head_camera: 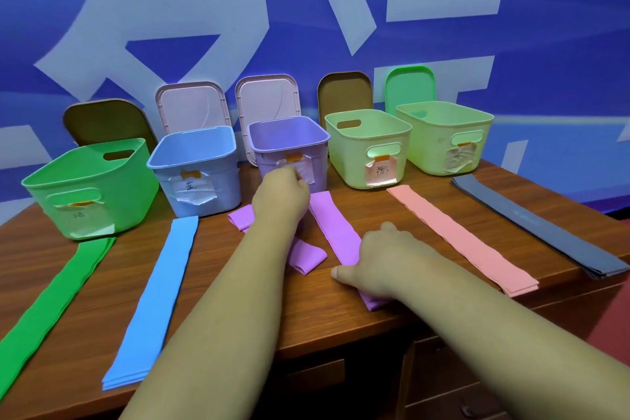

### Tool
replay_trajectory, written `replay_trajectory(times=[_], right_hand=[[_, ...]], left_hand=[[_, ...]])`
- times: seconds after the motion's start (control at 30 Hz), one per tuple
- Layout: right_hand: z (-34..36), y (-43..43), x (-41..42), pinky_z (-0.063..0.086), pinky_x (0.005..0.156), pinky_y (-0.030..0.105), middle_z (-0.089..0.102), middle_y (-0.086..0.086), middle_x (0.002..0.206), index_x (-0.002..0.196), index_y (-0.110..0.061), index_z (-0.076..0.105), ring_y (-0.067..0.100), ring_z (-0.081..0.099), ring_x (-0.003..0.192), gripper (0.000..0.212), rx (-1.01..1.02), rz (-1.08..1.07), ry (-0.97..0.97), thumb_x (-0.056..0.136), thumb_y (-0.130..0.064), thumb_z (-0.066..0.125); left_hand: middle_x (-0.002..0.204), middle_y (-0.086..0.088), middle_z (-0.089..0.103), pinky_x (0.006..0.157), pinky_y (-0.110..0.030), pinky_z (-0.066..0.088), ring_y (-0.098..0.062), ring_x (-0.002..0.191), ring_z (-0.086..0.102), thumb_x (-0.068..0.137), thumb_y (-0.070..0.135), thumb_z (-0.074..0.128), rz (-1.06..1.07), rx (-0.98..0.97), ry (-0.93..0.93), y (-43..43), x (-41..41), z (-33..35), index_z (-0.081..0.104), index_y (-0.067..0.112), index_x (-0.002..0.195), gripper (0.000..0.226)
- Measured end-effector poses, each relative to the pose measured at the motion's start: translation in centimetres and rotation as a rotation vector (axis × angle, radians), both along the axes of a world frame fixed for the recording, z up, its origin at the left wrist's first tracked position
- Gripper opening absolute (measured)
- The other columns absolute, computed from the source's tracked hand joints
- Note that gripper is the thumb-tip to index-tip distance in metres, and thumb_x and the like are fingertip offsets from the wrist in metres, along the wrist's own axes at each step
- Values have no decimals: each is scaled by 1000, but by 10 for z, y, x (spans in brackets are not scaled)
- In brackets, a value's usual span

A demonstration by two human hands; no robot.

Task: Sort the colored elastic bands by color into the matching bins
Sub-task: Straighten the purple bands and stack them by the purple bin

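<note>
Five band stacks lie in strips on the wooden table: green, blue, purple, pink and dark grey. Behind each stands a bin: green bin, blue bin, purple bin, and two pale green bins. My left hand is at the purple bin's front, fingers curled, with a loose folded purple band running under its wrist. My right hand presses on the near part of the purple stack, thumb out to the left.
Bin lids lean against the blue wall behind the bins. Paper labels are taped to the bin fronts. The table's front edge runs close under my forearms, with drawers below at the right. The green and blue strips hang toward the front edge.
</note>
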State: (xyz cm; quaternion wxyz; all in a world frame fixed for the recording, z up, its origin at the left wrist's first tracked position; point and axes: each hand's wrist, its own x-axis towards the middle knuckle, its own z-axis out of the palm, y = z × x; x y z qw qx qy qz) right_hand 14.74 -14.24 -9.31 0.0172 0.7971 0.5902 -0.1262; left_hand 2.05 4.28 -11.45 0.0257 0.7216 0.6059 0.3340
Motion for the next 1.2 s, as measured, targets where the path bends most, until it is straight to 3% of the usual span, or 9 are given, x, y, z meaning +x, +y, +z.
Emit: replay_trajectory(times=[0.2, 0.3, 0.43, 0.53, 0.67, 0.77, 0.83, 0.97, 1.2], right_hand=[[7, 16, -6, 42, 103, 46, 41, 11, 146, 149, -14, 48, 34, 42, 136, 71, 174, 25, -12, 98, -63, 52], [7, 26, -15, 41, 104, 45, 42, 11, 142, 146, -14, 50, 35, 42, 133, 64, 246, 63, -2, 98, -58, 53], [0, 39, -30, 44, 104, 44, 49, 10, 138, 138, -17, 58, 33, 44, 128, 56, 236, 211, 44, 97, -54, 53], [-4, 43, -38, 44, 102, 44, 47, 10, 140, 136, -18, 59, 34, 46, 128, 54, 196, 212, 20, 98, -55, 53], [-4, 40, -38, 43, 102, 45, 43, 11, 140, 142, -16, 52, 35, 44, 130, 56, 226, 122, 57, 100, -54, 49], [-3, 31, -32, 42, 105, 45, 42, 12, 143, 144, -15, 46, 35, 43, 134, 62, 244, 45, 72, 97, -54, 55], [-3, 23, -28, 42, 106, 45, 42, 13, 145, 144, -14, 43, 35, 43, 136, 69, 209, -1, 73, 93, -58, 60], [-6, 9, -23, 42, 107, 44, 43, 14, 145, 142, -13, 41, 35, 44, 136, 76, 143, -37, 66, 88, -61, 65], [-10, 1, -21, 43, 105, 44, 41, 12, 143, 142, -12, 42, 34, 43, 134, 70, 159, -57, 59, 90, -54, 64]], left_hand=[[89, -10, 68, 71, -35, 49, -32, 86, 63, 89, 12, 53, -18, -89, 73, -7, -41, 39, 74, 15, 85, 21], [95, -6, 71, 74, -36, 54, -31, 88, 63, 85, 12, 57, 8, -213, 245, -6, -70, 38, 76, 16, 93, 21], [109, -8, 75, 88, -39, 60, -31, 101, 69, 84, 30, 74, 38, -291, 376, -6, -93, 23, 80, 16, 109, 29], [105, -9, 74, 86, -40, 60, -32, 100, 68, 90, 41, 75, 29, -300, 424, -9, -96, 13, 80, 17, 110, 32], [102, -7, 71, 81, -41, 60, -31, 98, 67, 88, 25, 67, 24, -214, 341, -12, -86, 10, 76, 19, 104, 20], [100, -5, 73, 82, -37, 58, -26, 95, 67, 89, 16, 60, -118, -207, 245, -18, -60, 14, 76, 18, 98, 19], [101, -8, 75, 85, -37, 58, -27, 96, 68, 90, 15, 60, -187, -202, 204, -21, -40, 13, 77, 17, 102, 20], [121, -11, 71, 86, -34, 50, -31, 115, 64, 94, 18, 58, -184, -185, 187, -15, -14, -3, 71, 19, 121, 30], [117, -10, 69, 83, -37, 53, -30, 106, 64, 95, 24, 56, -143, -173, 203, -13, -2, -18, 67, 16, 122, 30]])
